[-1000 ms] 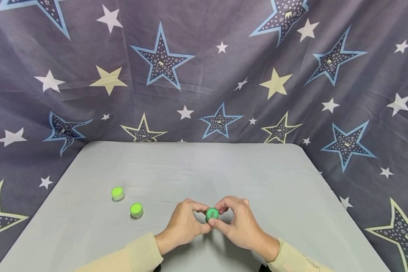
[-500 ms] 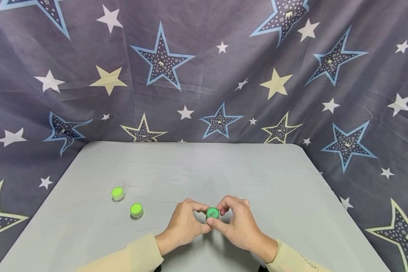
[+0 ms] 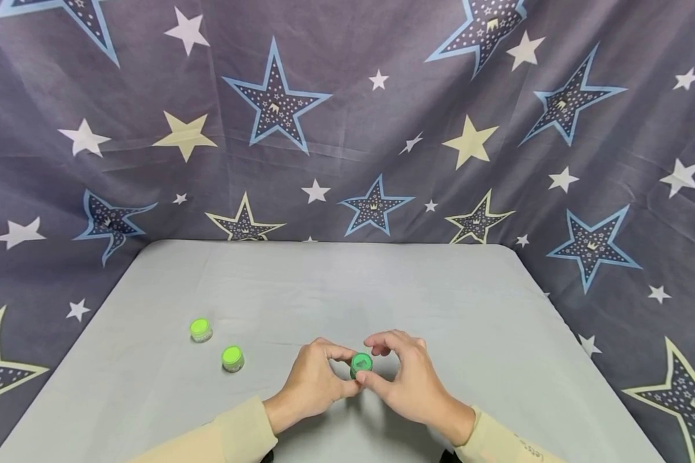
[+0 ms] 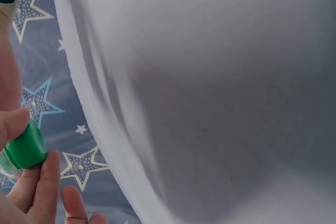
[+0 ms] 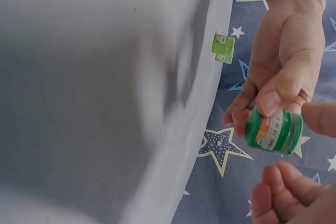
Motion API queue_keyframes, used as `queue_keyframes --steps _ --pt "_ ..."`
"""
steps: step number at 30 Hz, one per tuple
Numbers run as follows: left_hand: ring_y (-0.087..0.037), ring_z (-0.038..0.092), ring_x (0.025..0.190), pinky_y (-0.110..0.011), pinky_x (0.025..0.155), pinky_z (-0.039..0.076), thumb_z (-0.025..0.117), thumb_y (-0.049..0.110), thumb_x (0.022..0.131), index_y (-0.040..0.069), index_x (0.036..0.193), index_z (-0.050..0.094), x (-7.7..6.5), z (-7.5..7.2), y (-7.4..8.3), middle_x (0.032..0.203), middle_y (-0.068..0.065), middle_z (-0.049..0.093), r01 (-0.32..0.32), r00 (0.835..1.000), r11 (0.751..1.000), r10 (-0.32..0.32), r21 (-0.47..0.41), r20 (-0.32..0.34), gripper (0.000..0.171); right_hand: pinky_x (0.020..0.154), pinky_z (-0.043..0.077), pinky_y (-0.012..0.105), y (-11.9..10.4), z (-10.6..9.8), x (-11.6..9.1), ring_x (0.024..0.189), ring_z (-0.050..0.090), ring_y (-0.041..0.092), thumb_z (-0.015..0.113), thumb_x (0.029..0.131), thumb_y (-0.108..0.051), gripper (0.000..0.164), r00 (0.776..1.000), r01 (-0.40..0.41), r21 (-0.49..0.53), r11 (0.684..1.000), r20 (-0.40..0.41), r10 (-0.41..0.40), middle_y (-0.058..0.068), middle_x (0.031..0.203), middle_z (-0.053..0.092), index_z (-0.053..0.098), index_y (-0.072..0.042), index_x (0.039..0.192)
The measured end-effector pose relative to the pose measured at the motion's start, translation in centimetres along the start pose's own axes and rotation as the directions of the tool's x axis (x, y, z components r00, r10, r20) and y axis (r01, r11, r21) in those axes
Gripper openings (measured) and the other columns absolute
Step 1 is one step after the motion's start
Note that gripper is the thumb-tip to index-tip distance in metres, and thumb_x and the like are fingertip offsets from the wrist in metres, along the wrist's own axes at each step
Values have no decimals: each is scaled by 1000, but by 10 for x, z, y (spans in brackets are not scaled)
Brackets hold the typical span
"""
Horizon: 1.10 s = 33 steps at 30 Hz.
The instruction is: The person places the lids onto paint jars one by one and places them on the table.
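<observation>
A small round jar with a green lid is held up at the front middle of the table. My left hand pinches it between thumb and fingers from the left. In the right wrist view the jar shows a white and orange label on its side. My right hand is on the jar's other side, thumb right at its near edge. Its fingers are lifted away from the lid, leaving a gap. In the left wrist view, part of the green jar shows between my left thumb and fingers.
Two small jars with lime-green lids stand left of my hands: a nearer jar and a farther jar. A light grey cloth covers the table. Behind it and along both sides hangs a dark curtain with stars.
My right fingers have come off the far side of the lid and spread away from it, with the thumb staying by the jar. The left hand has kept its hold in place.
</observation>
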<state>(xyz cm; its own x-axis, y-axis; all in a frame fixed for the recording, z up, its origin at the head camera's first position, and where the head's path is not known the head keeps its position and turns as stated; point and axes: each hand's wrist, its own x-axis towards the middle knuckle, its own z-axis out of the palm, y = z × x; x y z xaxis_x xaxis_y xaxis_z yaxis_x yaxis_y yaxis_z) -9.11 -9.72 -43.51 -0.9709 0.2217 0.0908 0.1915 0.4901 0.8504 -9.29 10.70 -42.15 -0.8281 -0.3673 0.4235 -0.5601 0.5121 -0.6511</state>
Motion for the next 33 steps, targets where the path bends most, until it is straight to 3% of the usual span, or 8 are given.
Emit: queue_keyframes --steps 5,12,23,33 --pt "-12 61 101 -44 94 51 94 32 72 30 95 82 0 -1 0 94 17 67 0 1000 1000 0 3 11 26 88 31 41 0 -4 0 98 61 8 88 78 -9 48 995 86 47 995 42 -88 -13 108 69 71 -21 122" --pt "-14 61 103 -47 94 52 95 26 72 27 97 82 -1 -1 0 96 16 67 -14 999 1000 14 -6 30 28 87 29 41 1 -4 1 107 62 9 85 80 -2 42 988 124 88 988 78 -131 -13 111 70 74 -15 118" --pt "-16 61 102 -48 94 52 95 26 71 26 96 83 -3 -2 1 98 12 66 1 1000 1000 -1 -12 25 28 86 30 41 1 -1 0 101 62 8 88 80 -9 36 991 104 98 990 76 -112 -15 106 69 75 -19 111" --pt "-25 63 102 -49 93 53 96 24 71 22 98 83 -3 -1 2 99 6 65 2 1000 1000 -2 -17 13 30 82 33 37 2 2 -2 89 64 13 92 77 -17 33 998 66 72 995 20 -68 -15 94 68 73 -21 104"
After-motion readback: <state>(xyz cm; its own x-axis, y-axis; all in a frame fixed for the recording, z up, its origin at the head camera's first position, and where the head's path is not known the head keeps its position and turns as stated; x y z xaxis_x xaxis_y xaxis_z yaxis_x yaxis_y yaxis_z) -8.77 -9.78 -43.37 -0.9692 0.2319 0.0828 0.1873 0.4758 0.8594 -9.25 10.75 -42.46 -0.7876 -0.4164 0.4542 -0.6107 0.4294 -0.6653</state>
